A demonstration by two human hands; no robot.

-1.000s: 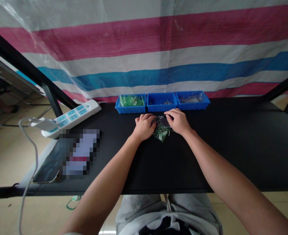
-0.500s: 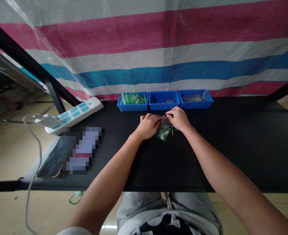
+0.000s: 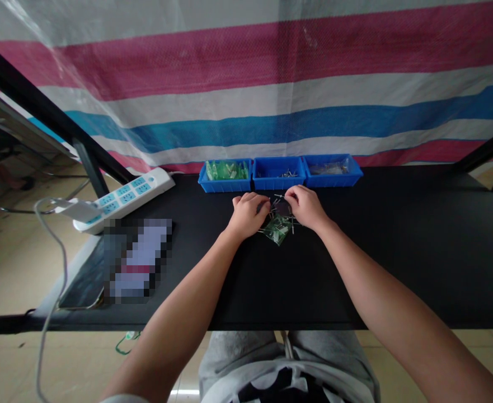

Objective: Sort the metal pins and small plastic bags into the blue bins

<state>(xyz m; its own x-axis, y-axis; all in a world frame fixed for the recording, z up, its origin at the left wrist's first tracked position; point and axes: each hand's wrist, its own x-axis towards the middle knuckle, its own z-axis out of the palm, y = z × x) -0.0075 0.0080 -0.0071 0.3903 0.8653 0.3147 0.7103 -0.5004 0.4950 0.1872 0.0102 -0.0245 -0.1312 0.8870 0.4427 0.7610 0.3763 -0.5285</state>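
Note:
My left hand (image 3: 247, 215) and my right hand (image 3: 305, 206) rest on the black table (image 3: 397, 252), fingers curled toward each other over a small pile of thin metal pins (image 3: 280, 207) and a clear bag of green parts (image 3: 277, 229). Both hands pinch at small pieces in the pile; exactly what sits between the fingertips is too small to tell. Behind the hands stand three blue bins: the left bin (image 3: 225, 176) with green parts, the middle bin (image 3: 278, 174) with a few metal pieces, the right bin (image 3: 332, 171) with a clear bag.
A white power strip (image 3: 122, 198) with a plug and grey cable lies at the table's left rear. A blurred flat object (image 3: 135, 260) lies on the left. A striped tarp (image 3: 271, 84) hangs behind. Black frame bars slant at both sides.
The hands shifted slightly over the pile and their fingers drew closer together. The green bag stays beneath them. The view swayed a little.

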